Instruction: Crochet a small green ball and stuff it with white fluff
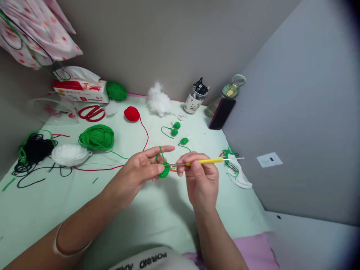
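Between the thumb and fingers of my left hand [140, 167] is a small green crochet piece [164, 171]. Green yarn loops over its raised index finger. My right hand [202, 176] is closed around a crochet hook [208, 161] with a yellow grip and metal ends. The hook's left end reaches the crochet piece; whether its tip is inside a stitch I cannot tell. A green yarn ball [97, 137] lies to the left, with a strand running toward my left hand. Beyond my hands lie several small green crocheted balls [174, 132].
Red scissors [91, 113], a red crocheted ball [132, 114], white yarn [70, 154] and black yarn [38, 148] lie left. White stuffing [159, 101], a pen cup [194, 101], a bottle [222, 98] and a phone [222, 114] stand at the back. Yarn scraps [231, 159] lie right.
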`<state>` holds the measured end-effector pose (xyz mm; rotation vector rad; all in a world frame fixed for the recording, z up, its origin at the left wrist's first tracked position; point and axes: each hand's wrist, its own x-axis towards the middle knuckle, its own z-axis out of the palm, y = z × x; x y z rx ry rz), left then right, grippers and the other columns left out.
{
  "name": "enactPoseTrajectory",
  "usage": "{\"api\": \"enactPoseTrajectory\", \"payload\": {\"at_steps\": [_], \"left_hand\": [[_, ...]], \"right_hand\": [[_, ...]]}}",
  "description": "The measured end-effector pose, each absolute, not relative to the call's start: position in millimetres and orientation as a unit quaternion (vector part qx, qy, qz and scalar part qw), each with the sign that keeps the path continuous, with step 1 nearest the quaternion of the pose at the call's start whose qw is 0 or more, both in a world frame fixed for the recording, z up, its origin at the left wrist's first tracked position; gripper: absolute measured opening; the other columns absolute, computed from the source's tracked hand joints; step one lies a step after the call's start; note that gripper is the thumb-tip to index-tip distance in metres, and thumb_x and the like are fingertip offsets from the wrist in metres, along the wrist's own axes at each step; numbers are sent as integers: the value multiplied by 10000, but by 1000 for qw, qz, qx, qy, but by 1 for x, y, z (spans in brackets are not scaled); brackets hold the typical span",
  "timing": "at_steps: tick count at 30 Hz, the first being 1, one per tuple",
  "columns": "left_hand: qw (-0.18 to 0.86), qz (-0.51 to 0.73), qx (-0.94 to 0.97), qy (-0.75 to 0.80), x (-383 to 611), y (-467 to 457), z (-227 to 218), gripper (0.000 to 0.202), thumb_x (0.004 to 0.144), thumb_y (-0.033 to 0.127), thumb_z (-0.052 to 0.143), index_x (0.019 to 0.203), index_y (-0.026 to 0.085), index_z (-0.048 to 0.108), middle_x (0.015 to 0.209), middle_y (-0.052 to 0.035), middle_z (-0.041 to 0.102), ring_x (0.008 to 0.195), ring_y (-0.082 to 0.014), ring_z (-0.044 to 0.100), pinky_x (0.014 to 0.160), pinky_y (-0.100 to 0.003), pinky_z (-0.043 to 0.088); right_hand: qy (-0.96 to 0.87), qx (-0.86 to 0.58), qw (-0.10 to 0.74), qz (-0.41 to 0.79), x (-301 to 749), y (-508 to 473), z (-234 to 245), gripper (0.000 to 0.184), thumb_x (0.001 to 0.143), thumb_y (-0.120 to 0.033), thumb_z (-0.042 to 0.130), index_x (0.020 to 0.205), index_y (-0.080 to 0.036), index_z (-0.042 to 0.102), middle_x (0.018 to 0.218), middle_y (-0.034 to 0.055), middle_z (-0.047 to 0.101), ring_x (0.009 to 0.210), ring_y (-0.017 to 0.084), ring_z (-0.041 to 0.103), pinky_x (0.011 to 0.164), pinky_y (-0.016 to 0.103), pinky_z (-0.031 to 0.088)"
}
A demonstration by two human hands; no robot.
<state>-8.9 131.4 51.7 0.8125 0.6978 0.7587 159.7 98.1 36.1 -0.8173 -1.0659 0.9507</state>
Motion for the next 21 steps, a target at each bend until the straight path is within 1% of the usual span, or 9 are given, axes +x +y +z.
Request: {"api": "enactPoseTrajectory", "payload": {"at_steps": [3, 7, 9, 11, 13, 14, 16, 18, 21], "left_hand": [[780, 348, 400, 333, -4, 128, 48, 426, 817, 310, 805, 1239, 272, 756, 937, -22, 659, 801, -142, 499, 677, -246, 408], [731, 398, 411, 371, -1, 123, 45, 394, 828, 329, 825, 1216, 316, 758, 901, 9, 633, 838, -131, 531, 782, -240, 449], [716, 427, 403, 377, 1, 121, 44, 421, 820, 309, 837, 1231, 324, 749, 916, 14, 633, 850, -125, 548, 807, -236, 458], [736, 432, 370, 368, 2, 121, 44, 435, 823, 299, 832, 1248, 310, 741, 888, 18, 625, 766, -103, 534, 745, -221, 460], [784, 406, 318, 346, 3, 123, 44, 395, 827, 301, 823, 1214, 260, 760, 783, 32, 576, 603, -64, 429, 635, -204, 430], [805, 392, 291, 336, 3, 124, 44, 364, 822, 299, 823, 1177, 231, 777, 734, 43, 536, 543, -47, 345, 587, -198, 404], [829, 378, 254, 324, 2, 127, 46, 301, 812, 282, 827, 1096, 187, 806, 680, 61, 469, 501, -29, 222, 542, -191, 367], [828, 385, 253, 320, 0, 128, 48, 278, 811, 257, 822, 1078, 181, 813, 694, 56, 487, 499, -23, 214, 543, -193, 362], [815, 376, 297, 325, -1, 128, 49, 306, 824, 262, 815, 1127, 224, 800, 805, 23, 611, 501, -26, 281, 535, -214, 346]], "right_hand": [[-545, -394, 654, 348, 156, 98, 34, 137, 968, -260, 663, 958, -266, 799, 905, 36, 769, 871, 189, 706, 735, 335, 591], [-570, -434, 646, 265, 150, 95, 28, 187, 989, -198, 611, 1008, -272, 782, 906, 33, 759, 825, 176, 699, 651, 308, 585], [-621, -448, 618, 181, 148, 91, 25, 229, 974, -151, 618, 1078, -284, 774, 960, 41, 750, 845, 179, 706, 660, 315, 598], [-682, -451, 572, 59, 147, 88, 22, 329, 940, -100, 650, 1172, -308, 756, 1056, 53, 743, 906, 192, 713, 711, 334, 610], [-707, -440, 553, -9, 148, 86, 21, 377, 927, -78, 660, 1204, -319, 746, 1096, 60, 741, 928, 199, 712, 731, 343, 611], [-701, -437, 563, 2, 150, 87, 22, 358, 933, -80, 652, 1188, -312, 750, 1081, 60, 746, 925, 199, 713, 736, 345, 611], [-645, -436, 619, 99, 154, 90, 26, 269, 963, -113, 621, 1110, -287, 764, 990, 48, 750, 848, 178, 711, 706, 332, 607], [-555, -435, 671, 230, 157, 95, 29, 180, 988, -181, 601, 1021, -252, 763, 886, 31, 734, 715, 149, 688, 631, 303, 595], [-476, -419, 679, 370, 158, 101, 30, 157, 979, -295, 629, 924, -213, 750, 830, 25, 715, 614, 126, 648, 564, 275, 576]]}}
